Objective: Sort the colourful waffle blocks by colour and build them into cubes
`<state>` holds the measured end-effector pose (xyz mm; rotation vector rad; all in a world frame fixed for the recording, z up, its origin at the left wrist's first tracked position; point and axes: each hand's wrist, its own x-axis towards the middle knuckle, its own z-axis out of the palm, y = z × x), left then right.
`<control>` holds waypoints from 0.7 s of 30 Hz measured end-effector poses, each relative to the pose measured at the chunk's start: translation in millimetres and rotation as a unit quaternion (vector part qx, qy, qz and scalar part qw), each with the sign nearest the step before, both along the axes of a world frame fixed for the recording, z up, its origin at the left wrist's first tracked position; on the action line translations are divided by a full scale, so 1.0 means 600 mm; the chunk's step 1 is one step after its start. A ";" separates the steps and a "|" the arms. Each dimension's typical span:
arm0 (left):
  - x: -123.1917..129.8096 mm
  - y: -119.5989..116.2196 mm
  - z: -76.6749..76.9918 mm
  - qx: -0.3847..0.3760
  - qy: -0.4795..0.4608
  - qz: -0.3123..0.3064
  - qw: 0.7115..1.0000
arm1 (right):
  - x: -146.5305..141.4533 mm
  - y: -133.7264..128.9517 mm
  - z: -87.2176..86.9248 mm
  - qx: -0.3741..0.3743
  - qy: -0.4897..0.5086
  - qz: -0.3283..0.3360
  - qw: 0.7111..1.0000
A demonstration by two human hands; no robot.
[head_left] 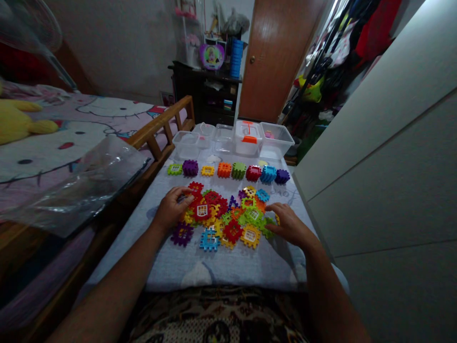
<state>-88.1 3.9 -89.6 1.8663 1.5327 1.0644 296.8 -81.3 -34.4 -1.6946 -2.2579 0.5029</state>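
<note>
A loose pile of colourful plastic pieces (pixel 233 231) lies on the cloth-covered table (pixel 243 267). At its left edge, my left hand (pixel 173 207) touches the red pieces, thumb and fingers apart. My right hand (pixel 287 223) rests at the right edge by the green pieces, its fingers spread. Neither hand visibly holds a piece. Behind the pile runs a row of stacks sorted by colour, among them a purple stack (pixel 190 167), an orange stack (pixel 224 170), a green stack (pixel 239 170), a red stack (pixel 253 173) and a light blue stack (pixel 268 174).
Clear plastic containers (pixel 187 145) line the table's far end, one with an orange-latched lid (pixel 249 139). A bed with a wooden rail (pixel 160 121) and a plastic bag (pixel 82 186) is on the left. A pale cabinet (pixel 385 157) stands close on the right.
</note>
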 end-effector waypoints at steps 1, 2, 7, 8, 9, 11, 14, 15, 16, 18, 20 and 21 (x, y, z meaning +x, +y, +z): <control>0.001 0.000 0.001 0.000 0.002 -0.001 1.000 | 0.002 -0.010 -0.001 -0.010 -0.016 0.006 1.000; 0.002 -0.001 0.003 0.001 0.004 -0.001 1.000 | 0.001 -0.018 -0.003 -0.015 -0.029 0.009 0.999; 0.003 -0.004 0.008 0.003 -0.001 0.007 1.000 | -0.014 -0.033 -0.017 -0.014 -0.048 0.003 0.999; 0.003 -0.005 0.009 0.007 0.000 0.009 1.000 | -0.015 -0.032 -0.018 -0.013 -0.044 0.002 0.999; 0.003 -0.005 0.011 0.012 0.004 0.010 1.000 | -0.014 -0.031 -0.018 -0.011 -0.038 0.003 0.999; 0.002 -0.007 0.018 0.029 0.020 0.011 0.999 | -0.009 -0.029 -0.014 -0.005 -0.016 0.009 1.000; 0.004 -0.009 0.034 0.059 0.047 0.014 0.997 | 0.001 -0.027 0.000 0.002 0.035 0.017 0.999; 0.007 -0.010 0.041 0.065 0.050 0.014 0.997 | 0.003 -0.024 0.005 0.003 0.054 0.017 0.998; 0.011 -0.012 0.049 0.068 0.049 0.013 0.996 | 0.003 -0.021 0.009 0.002 0.073 0.015 0.997; 0.025 -0.016 0.065 0.067 0.041 0.002 0.997 | 0.000 -0.010 0.017 -0.010 0.106 0.011 0.994; 0.044 -0.023 0.082 0.068 0.036 -0.020 0.997 | -0.007 0.008 0.022 -0.018 0.125 0.007 0.992; 0.055 -0.027 0.090 0.071 0.037 -0.036 0.996 | -0.011 0.018 0.023 -0.016 0.127 0.004 0.992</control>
